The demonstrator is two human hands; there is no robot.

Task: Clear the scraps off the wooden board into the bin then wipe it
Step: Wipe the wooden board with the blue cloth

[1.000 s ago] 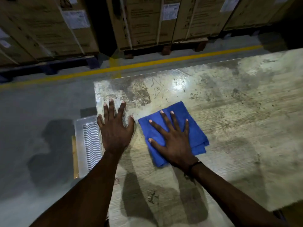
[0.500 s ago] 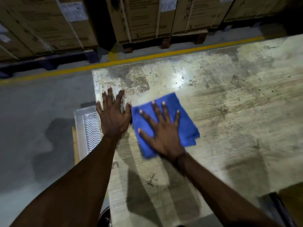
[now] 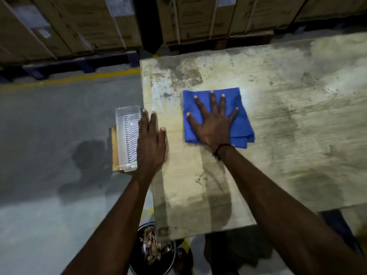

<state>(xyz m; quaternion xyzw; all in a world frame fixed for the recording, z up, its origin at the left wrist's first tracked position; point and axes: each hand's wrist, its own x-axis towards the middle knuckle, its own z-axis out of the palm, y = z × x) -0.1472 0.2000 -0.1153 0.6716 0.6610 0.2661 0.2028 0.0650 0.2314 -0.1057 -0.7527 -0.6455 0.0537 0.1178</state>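
Note:
A worn, stained wooden board (image 3: 278,135) fills the right half of the view. My right hand (image 3: 214,124) lies flat with spread fingers on a folded blue cloth (image 3: 240,124) near the board's far left part. My left hand (image 3: 151,143) rests flat on the board's left edge, fingers together, holding nothing. Below the board's near left corner stands a dark round bin (image 3: 155,253) with brown scraps inside; my left forearm covers part of it.
A clear plastic tray (image 3: 127,137) with a wavy ribbed insert sits just left of the board, beside my left hand. Grey concrete floor with a yellow line (image 3: 79,78) lies to the left. Cardboard boxes on pallets (image 3: 198,20) stand behind.
My right hand has slid the blue cloth to the right, away from my left hand. The view has shifted, and the bin now shows at the bottom.

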